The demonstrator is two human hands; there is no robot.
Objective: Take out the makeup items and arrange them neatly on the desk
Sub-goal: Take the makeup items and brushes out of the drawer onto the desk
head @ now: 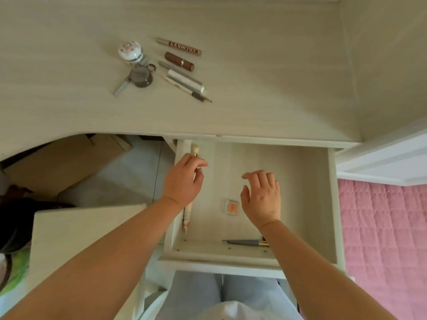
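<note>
Hands in the open drawer (323,204), several makeup items left to lift out.

The left hand (183,179) pinched a long cream brush (188,213) lying against the drawer's left wall; a loose grip could let it drop. The right hand (262,196) hovered with fingers spread above a small orange compact (231,206). Other items (161,68) lay crowded on the table (277,77); the dark brush (245,242) at the front wall might be missed.

Pale woodgrain desk (254,65); brown lipstick (179,61); orange compact (231,206); pink quilted bedcover (383,227); possibly floral jar (129,50).
</note>
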